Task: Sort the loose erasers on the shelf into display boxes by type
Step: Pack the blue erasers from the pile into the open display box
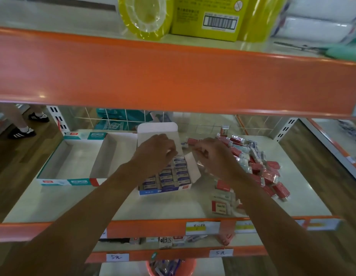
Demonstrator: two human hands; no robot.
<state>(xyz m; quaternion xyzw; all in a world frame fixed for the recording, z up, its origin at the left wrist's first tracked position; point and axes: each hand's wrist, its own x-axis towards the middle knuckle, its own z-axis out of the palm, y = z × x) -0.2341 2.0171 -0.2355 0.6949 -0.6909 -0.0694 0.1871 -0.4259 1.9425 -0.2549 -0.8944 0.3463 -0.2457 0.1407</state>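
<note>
Left hand (155, 153) and right hand (213, 154) curl their fingers over the blue-and-white cardboard display box (165, 191); whether they pinch anything, I cannot tell. Its long axis runs near-to-far, with the white lid flap (157, 129) standing at the far end.

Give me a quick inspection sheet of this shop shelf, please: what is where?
Surface: pale shelf.
Job's things: blue box, nearly full of blue-labelled erasers; teal-trimmed box to its left, empty; loose erasers, mostly red, piled on the right.
Clutter: nothing seen.
Hands: left hand and right hand over the back of the blue box, fingers curled; what they hold is unclear.
Cables: nothing seen.
Surroundings: yellow packages on the shelf above; price tags below; another person's shoes far left.
</note>
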